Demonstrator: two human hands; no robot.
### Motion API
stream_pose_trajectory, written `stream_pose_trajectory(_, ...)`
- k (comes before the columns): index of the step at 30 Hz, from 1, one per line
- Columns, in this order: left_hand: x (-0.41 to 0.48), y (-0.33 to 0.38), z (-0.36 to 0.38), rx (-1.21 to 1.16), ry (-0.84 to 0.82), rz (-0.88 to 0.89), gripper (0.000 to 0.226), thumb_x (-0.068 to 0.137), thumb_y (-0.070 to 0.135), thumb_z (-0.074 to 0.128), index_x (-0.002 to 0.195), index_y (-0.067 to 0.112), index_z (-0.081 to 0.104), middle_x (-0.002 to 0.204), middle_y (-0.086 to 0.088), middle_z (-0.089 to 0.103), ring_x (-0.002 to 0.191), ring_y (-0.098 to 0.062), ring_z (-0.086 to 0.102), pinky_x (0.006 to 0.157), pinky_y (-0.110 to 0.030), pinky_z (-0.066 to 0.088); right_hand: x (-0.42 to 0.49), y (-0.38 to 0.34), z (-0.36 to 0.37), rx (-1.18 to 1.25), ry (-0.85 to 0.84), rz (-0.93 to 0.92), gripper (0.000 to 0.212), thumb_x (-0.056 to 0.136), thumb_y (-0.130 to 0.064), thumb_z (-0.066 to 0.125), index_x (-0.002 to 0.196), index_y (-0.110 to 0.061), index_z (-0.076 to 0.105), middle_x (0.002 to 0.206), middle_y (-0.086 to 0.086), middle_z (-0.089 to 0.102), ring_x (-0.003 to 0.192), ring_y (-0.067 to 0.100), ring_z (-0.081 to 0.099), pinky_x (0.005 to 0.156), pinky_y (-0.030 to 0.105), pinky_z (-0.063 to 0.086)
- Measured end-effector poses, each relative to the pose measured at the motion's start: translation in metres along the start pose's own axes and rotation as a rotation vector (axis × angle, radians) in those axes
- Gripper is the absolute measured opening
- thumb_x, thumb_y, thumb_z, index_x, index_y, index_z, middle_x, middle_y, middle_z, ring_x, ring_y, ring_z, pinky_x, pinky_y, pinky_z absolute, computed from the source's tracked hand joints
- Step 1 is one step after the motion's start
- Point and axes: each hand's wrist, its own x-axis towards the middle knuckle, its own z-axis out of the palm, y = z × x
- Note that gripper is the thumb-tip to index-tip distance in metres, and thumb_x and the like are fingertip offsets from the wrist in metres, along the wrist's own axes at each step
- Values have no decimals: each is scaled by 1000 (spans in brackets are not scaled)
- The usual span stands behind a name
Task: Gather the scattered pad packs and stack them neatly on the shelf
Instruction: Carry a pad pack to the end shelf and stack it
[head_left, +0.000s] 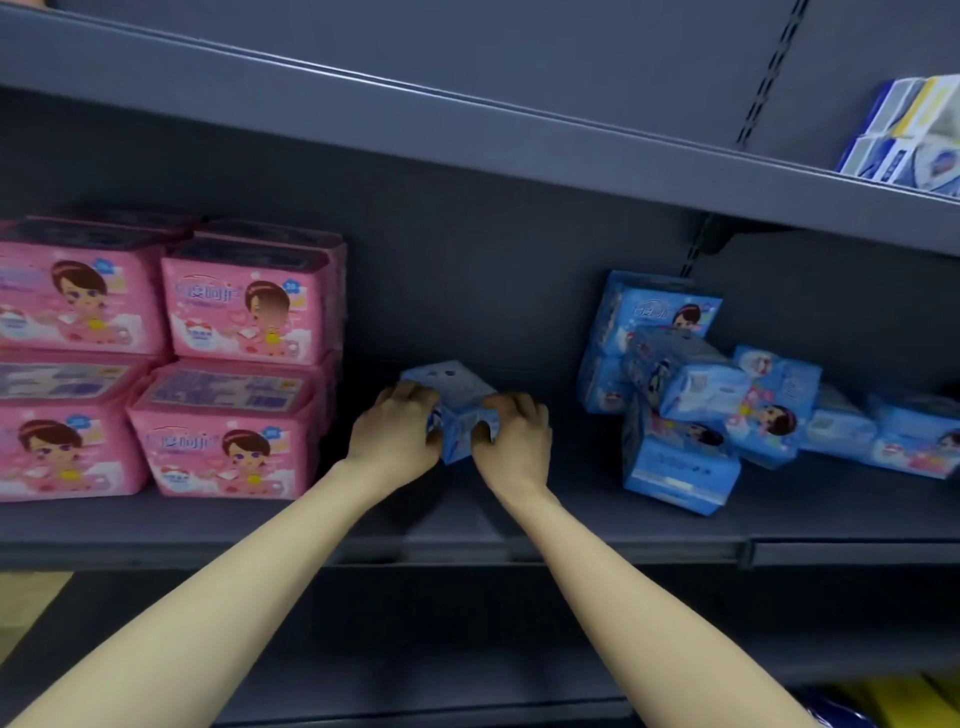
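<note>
Reaching in over the front edge of the shelf (467, 525), both forearms meet at one blue pack (454, 387). It is low over the shelf board, and I cannot tell whether it rests there or is just lifted. The left grip (397, 431) curls its fingers over the pack's left end and the right grip (514, 441) does the same on the right end, so the pack is pinched between the two. It sits skewed, one corner pointing towards the person. To do this step well, I judge it best to turn the pack square to the shelf front, lay it flat and squeeze the soft wrapper only lightly, so it makes a level base for the rest. Left of the grips, the pink packs (234, 364) stand two high in tidy rows. To the right, well apart from the held one, the loose blue packs (691, 395) lie tumbled, some leaning on each other. Farther up, the top shelf (467, 119) carries white-and-blue boxes (904, 130) at its right end
</note>
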Motion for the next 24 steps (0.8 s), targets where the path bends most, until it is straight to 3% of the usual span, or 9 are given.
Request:
stream_pose_trajectory(4, 16, 2, 12, -65, -31, -95, 48, 87, 25, 55, 132, 14, 45, 135, -9, 41, 122, -27, 43, 89, -36, 45, 11, 16, -6, 12, -33, 5, 34, 88, -16, 54, 121, -12, 57, 128, 8, 50, 118, 28, 40, 94, 35, 36)
stream_pose_trajectory(9, 33, 5, 21, -265, -89, -245, 73, 80, 27, 63, 144, 18, 29, 145, -11, 32, 131, -27, 34, 101, -36, 37, 30, 23, -6, 58, -179, -5, 43, 88, -31, 57, 127, -17, 49, 132, 7, 39, 120, 28, 36, 100, 41, 37)
stream_pose_trajectory(14, 43, 5, 28, -330, -72, -260, 84, 75, 33, 73, 144, 22, 27, 145, -8, 32, 134, -24, 29, 104, -30, 32, 44, 27, -5, 121, -304, -40, 50, 84, -39, 62, 127, -18, 48, 132, 7, 37, 120, 28, 36, 100, 38, 38)
stream_pose_trajectory(17, 49, 3, 26, -359, -130, -291, 107, 67, 39, 80, 149, 17, 15, 152, -7, 22, 140, -23, 19, 111, -32, 24, 49, 31, -7, 106, -351, -57, 59, 81, -45, 65, 131, -21, 45, 133, 6, 34, 122, 28, 33, 103, 40, 37)
stream_pose_trajectory(19, 53, -1, 25, -392, -158, -318, 113, 66, 32, 83, 150, 15, 9, 154, -8, 18, 141, -22, 18, 112, -30, 21, 53, 32, -10, 107, -380, -49, 56, 83, -40, 65, 131, -21, 44, 136, 8, 31, 125, 30, 31, 104, 39, 35)
stream_pose_trajectory(24, 61, -5, 26, -344, -131, -313, 101, 66, 20, 83, 147, 15, 22, 145, -14, 32, 132, -26, 33, 104, -26, 29, 56, 34, -14, 87, -412, -5, 51, 89, -14, 52, 137, -19, 38, 140, 11, 24, 123, 38, 35, 104, 35, 33)
